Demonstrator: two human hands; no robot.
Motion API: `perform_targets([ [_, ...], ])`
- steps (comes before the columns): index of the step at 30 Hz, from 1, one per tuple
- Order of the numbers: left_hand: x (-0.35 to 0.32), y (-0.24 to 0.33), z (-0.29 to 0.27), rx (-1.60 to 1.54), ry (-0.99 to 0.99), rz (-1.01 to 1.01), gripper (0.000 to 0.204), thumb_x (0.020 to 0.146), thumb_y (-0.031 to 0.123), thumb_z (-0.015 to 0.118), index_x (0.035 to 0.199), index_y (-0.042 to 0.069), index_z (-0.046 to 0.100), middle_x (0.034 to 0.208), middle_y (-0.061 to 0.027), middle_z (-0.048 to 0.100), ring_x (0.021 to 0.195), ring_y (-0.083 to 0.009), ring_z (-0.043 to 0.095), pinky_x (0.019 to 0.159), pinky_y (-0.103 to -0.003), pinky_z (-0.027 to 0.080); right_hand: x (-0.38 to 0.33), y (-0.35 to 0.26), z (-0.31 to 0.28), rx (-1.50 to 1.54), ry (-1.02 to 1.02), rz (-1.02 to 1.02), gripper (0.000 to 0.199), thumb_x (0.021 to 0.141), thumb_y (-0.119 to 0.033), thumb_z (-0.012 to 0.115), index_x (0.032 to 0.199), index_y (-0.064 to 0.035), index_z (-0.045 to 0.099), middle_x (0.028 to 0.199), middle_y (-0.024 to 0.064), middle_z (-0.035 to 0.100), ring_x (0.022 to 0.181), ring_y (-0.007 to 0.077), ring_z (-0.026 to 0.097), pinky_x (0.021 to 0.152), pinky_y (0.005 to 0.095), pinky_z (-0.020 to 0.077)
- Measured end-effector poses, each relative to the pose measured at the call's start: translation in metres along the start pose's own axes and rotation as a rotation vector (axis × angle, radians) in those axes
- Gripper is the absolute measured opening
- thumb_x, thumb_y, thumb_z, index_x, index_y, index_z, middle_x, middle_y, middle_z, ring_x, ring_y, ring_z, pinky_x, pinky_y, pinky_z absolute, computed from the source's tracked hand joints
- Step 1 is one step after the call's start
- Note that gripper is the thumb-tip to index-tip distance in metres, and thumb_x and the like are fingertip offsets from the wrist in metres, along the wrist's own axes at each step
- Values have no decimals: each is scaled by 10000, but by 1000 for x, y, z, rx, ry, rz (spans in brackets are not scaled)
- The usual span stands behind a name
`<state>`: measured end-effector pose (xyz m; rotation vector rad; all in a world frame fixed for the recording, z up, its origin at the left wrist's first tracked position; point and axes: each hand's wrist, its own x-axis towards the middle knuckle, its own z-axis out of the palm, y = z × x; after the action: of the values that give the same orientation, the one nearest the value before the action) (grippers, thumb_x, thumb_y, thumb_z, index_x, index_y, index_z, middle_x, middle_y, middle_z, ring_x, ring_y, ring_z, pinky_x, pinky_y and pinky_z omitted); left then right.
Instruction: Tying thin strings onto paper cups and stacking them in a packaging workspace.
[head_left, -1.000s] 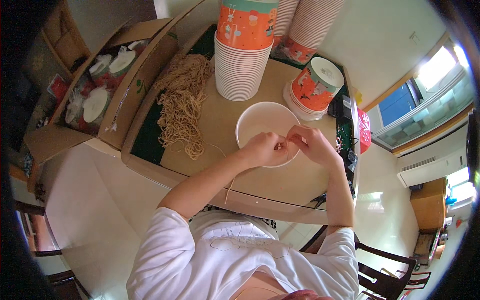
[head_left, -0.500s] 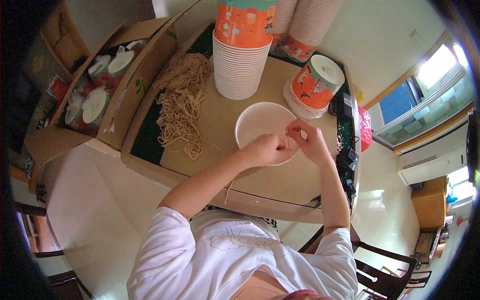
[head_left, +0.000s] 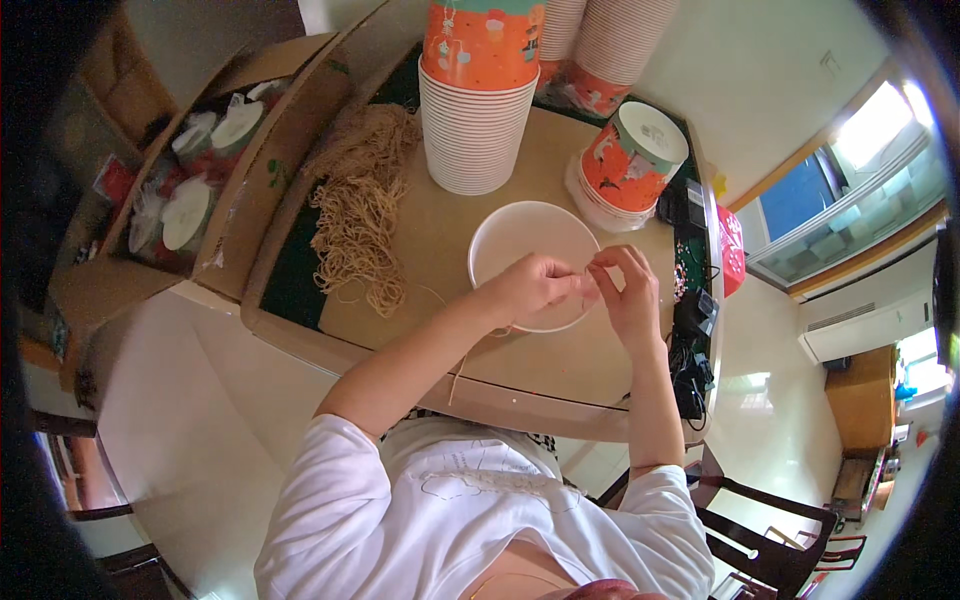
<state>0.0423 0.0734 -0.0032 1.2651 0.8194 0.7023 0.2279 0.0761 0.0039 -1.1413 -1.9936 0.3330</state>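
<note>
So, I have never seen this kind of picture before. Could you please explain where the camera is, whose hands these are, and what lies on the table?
There is no machine here. A person wears a wide fisheye camera on the head, and it looks down at that person's own arms, so straight edges look bent near the rim.

The left hand and the right hand meet over a white paper bowl on a tan table. They pinch a thin tan string between the fingertips; it hangs down toward the table edge.

A pile of similar strings lies to the left. Behind the bowl stands a tall stack of bowls with orange print, and one orange bowl with a lid stands to the right. An open cardboard box at far left holds more lidded bowls.
</note>
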Motion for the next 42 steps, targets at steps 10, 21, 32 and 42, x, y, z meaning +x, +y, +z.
perform_targets([
  [10,3,-7,5,-106,70,-1,202,880,100,613,1061,84,701,748,58,619,631,-9,469,548,-192,390,-22,-5,-1,43,8,114,66,792,-2,637,844,-12,597,839,109,616,814,282,599,737,344,474],
  [21,7,-20,7,352,220,226,184,813,186,675,864,9,669,594,-46,579,537,-87,507,516,-278,423,-20,-23,-4,85,-1,96,43,811,4,623,852,-4,610,837,106,618,790,248,610,722,326,483],
  [32,4,-18,8,360,331,272,216,881,207,601,809,7,638,636,-50,595,582,-95,537,552,-277,439,-16,-31,-6,143,50,88,70,789,41,634,848,11,611,813,105,623,751,200,607,701,288,482],
  [42,-3,8,-1,334,234,-4,296,931,300,563,916,7,605,664,-79,631,538,-127,564,574,-292,467,-4,-21,-11,102,58,80,74,797,20,634,867,13,612,816,112,620,743,209,611,695,288,482],
])
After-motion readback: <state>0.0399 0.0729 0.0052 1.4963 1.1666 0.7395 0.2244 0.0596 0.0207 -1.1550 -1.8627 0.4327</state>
